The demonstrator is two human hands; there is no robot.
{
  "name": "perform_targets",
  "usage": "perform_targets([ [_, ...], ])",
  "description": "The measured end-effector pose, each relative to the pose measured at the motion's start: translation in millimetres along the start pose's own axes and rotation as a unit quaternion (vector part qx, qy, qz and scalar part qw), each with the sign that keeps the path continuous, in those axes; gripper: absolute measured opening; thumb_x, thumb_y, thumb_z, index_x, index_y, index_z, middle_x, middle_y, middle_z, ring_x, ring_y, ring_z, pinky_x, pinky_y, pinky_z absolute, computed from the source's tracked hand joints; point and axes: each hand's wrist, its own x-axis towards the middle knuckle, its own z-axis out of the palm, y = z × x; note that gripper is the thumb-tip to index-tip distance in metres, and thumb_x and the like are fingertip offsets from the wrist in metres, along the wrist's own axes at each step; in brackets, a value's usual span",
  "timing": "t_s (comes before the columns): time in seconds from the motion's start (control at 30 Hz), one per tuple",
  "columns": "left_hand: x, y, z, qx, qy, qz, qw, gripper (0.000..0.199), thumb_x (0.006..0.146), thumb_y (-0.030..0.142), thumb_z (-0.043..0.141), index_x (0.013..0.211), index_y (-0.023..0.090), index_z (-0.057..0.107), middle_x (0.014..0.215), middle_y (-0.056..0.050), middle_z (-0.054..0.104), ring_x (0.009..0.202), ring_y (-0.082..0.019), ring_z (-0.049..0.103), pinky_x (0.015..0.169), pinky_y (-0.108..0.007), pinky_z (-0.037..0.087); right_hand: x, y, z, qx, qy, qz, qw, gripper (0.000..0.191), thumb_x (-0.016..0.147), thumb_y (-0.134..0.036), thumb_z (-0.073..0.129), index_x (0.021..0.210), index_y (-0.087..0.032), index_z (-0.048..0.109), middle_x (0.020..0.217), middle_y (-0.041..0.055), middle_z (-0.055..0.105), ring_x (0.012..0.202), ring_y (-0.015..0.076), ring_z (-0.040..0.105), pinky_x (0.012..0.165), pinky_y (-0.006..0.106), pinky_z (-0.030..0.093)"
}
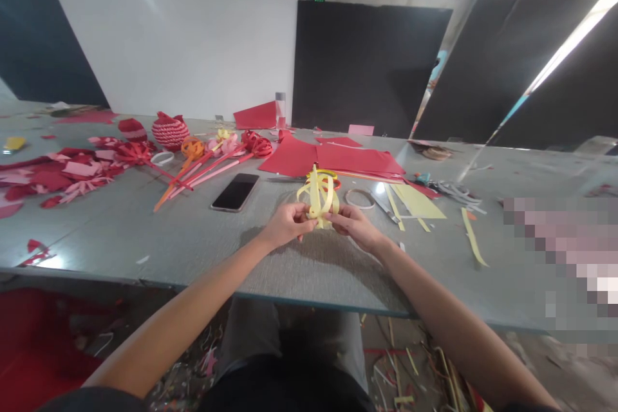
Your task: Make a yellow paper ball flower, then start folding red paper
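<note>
Yellow strip ball (pixel 318 198): loops partly woven, ends loose. My left hand (pixel 286 224) pinches base at 9 o'clock, right hand (pixel 355 226) at 3. Spare yellow strips (pixel 472 239) unused.

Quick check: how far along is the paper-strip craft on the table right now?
Done: finished paper flowers on sticks lie left. In hand: left hand and right hand pinch a yellow strip ball, loops still loose. Left: uncut red sheets and spare yellow strips.
</note>
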Motion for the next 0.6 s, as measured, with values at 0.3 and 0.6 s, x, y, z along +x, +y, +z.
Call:
perform_targets([
  [0.3,-1.2,4.6,0.2,0.009,0.003,-0.001,1.0,0.017,0.073,0.032,0.061,0.077,0.015,0.057,0.051,0.008,0.047,0.037,-0.004,0.042,0.038,-0.016,0.032,0.2,2.6,-1.1,0.007,-0.013,0.002,1.0,0.033,0.072,-0.047,0.062,0.063,-0.02,0.045,0.051,-0.0091,0.029,0.045,0.0057,0.021,0.046,0.027,0.014],
  [0.6,-1.5,6.2,1.1,0.008,0.012,-0.005,1.0,0.018,0.072,0.032,0.061,0.074,0.016,0.056,0.049,0.009,0.046,0.037,-0.004,0.042,0.037,-0.016,0.033,-0.6,0.7,-1.8,0.011,-0.033,0.009,0.999,0.032,0.072,-0.047,0.064,0.07,-0.018,0.051,0.052,-0.0089,0.031,0.044,0.0055,0.021,0.045,0.027,0.014],
])
